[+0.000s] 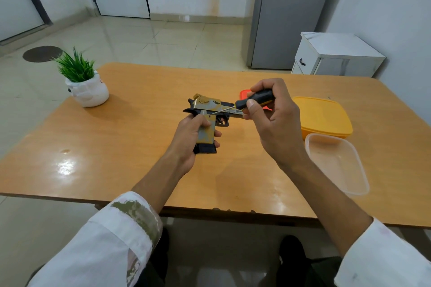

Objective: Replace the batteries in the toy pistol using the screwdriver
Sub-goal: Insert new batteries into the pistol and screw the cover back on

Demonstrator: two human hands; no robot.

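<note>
A gold and black toy pistol is held above the middle of the wooden table, barrel pointing right. My left hand grips its handle from the left. My right hand holds a screwdriver with a black and orange handle. The thin shaft slants down to the left, and its tip touches the top of the pistol's grip. No batteries are visible.
A yellow lidded box and a clear open plastic container sit on the table's right side. A red lid shows behind my right hand. A small potted plant stands at the table's far left corner.
</note>
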